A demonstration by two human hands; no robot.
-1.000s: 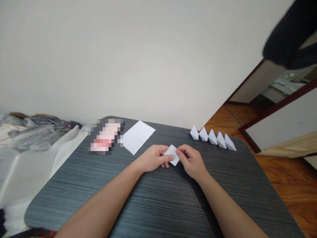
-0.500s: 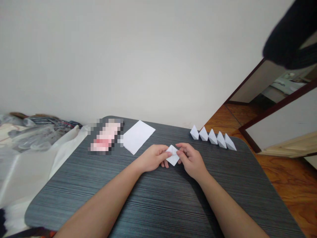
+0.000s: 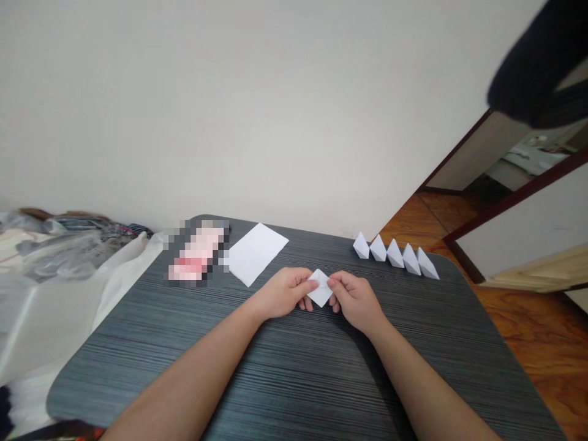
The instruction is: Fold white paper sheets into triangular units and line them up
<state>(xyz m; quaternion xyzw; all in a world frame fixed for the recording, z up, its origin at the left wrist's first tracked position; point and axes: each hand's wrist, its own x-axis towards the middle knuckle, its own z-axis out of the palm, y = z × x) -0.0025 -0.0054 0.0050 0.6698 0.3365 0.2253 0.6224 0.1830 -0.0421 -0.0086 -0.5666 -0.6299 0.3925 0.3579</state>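
Note:
Between my hands is a small folded white paper (image 3: 320, 295), diamond-shaped with a crease across its face. My left hand (image 3: 289, 293) pinches its left corner, thumb on top and fingers underneath. At the right corner, my right hand (image 3: 356, 298) grips the paper with thumb and curled fingers. Several folded white paper boats (image 3: 395, 253) stand in a slanting row beyond my right hand. A stack or sheet of flat white paper (image 3: 258, 252) lies beyond my left hand.
The dark wood-grain table (image 3: 294, 380) has rounded corners and meets a pale wall (image 3: 275, 110). A pixelated, blurred object (image 3: 197, 251) lies at its far left. Plastic-wrapped items (image 3: 73, 245) are heaped to the left. A dark blurred shape (image 3: 542, 67) hangs at upper right.
The fingers of my right hand have curled in and closed on the paper's right corner. My left hand and the row of paper boats stay in place.

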